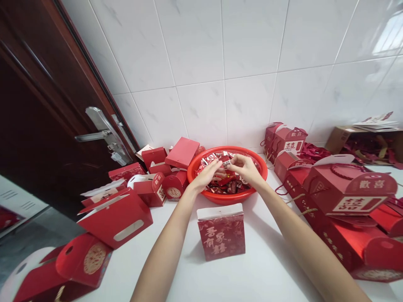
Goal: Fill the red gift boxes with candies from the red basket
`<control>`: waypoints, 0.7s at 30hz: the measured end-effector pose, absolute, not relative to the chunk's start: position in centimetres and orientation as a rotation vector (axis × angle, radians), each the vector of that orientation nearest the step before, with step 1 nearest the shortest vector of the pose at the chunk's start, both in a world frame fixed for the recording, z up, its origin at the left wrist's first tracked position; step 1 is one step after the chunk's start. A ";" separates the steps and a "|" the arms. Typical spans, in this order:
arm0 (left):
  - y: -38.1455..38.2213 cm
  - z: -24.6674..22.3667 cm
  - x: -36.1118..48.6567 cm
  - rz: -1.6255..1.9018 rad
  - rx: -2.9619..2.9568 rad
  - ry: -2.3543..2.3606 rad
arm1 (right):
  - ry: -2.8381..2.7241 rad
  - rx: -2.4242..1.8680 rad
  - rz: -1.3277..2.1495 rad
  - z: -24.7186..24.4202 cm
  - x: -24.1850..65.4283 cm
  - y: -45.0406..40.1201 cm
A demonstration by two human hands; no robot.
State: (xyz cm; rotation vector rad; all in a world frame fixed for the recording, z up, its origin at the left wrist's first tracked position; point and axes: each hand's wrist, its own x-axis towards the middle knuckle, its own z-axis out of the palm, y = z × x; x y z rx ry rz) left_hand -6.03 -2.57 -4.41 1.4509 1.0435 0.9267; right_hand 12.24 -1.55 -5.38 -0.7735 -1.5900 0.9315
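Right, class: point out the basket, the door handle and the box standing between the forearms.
Basket (pixel 226 199): head view, on its near wall.
Door handle (pixel 92 136): head view, on the lever.
Box (pixel 223 235): head view, on its printed front.

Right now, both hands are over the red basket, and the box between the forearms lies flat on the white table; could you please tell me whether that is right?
Not quite: the box stands upright on the white table, as the head view shows. The left hand and right hand are indeed over the red basket.
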 end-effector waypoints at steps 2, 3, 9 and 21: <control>-2.5 -4.5 -5.9 0.819 1.559 1.104 | -1.412 -0.816 0.912 -5.3 12.5 -1.6; -2.5 -4.5 -5.9 0.724 1.631 1.090 | -1.342 -0.833 0.920 -5.2 12.6 -1.6; -1.6 -4.9 -5.6 0.381 1.943 1.142 | -1.170 -0.822 1.034 -5.1 12.8 -1.7; -1.3 -4.4 -4.9 0.010 2.319 1.665 | -1.096 -0.768 1.121 -5.1 12.8 -1.5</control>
